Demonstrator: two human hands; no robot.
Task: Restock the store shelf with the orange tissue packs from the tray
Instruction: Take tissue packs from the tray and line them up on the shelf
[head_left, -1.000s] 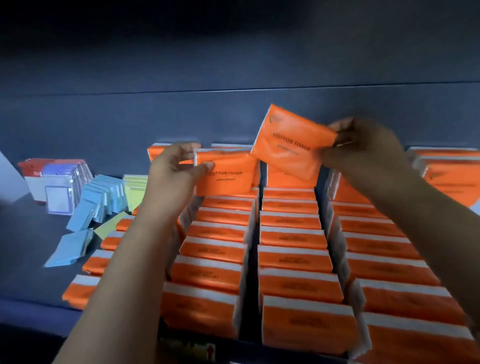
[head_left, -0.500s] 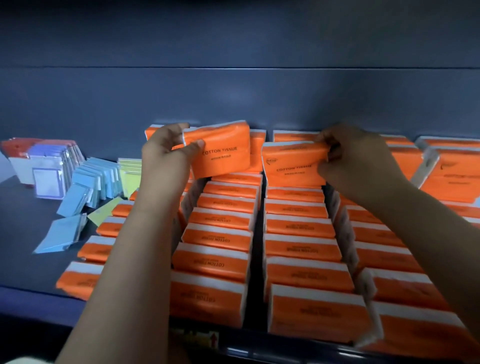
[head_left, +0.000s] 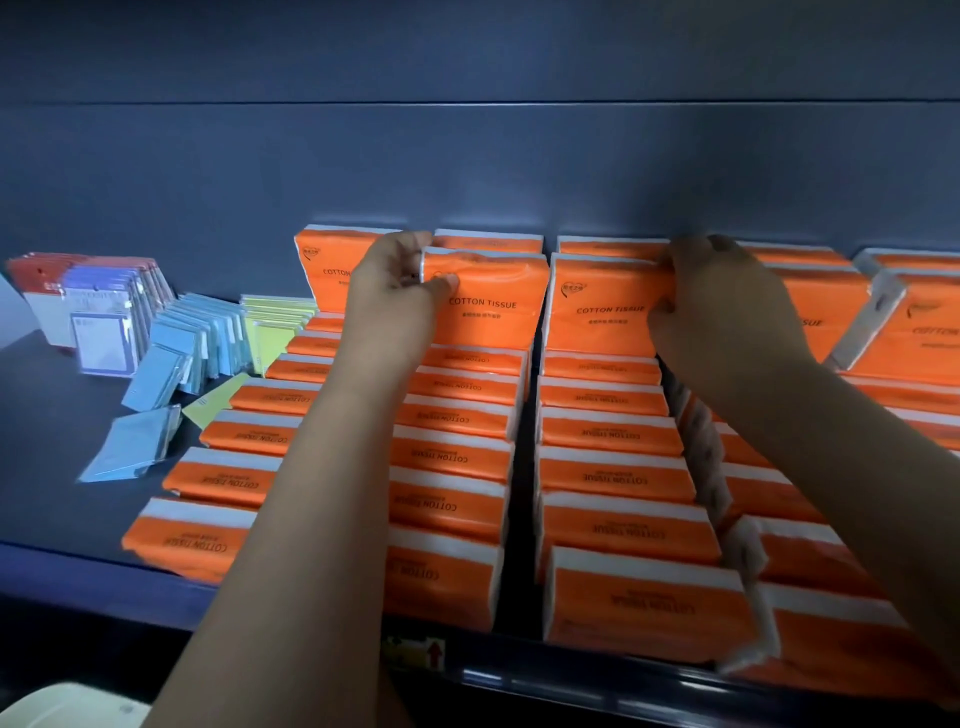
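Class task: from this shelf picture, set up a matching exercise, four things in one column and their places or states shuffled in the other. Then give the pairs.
1 left hand
2 right hand
3 blue packets
4 yellow packets

A grips the right upright pack
B beside the leftmost orange row
C grips the left upright pack
D between the purple cards and the yellow packets

Pairs: 1-C, 2-A, 3-D, 4-B
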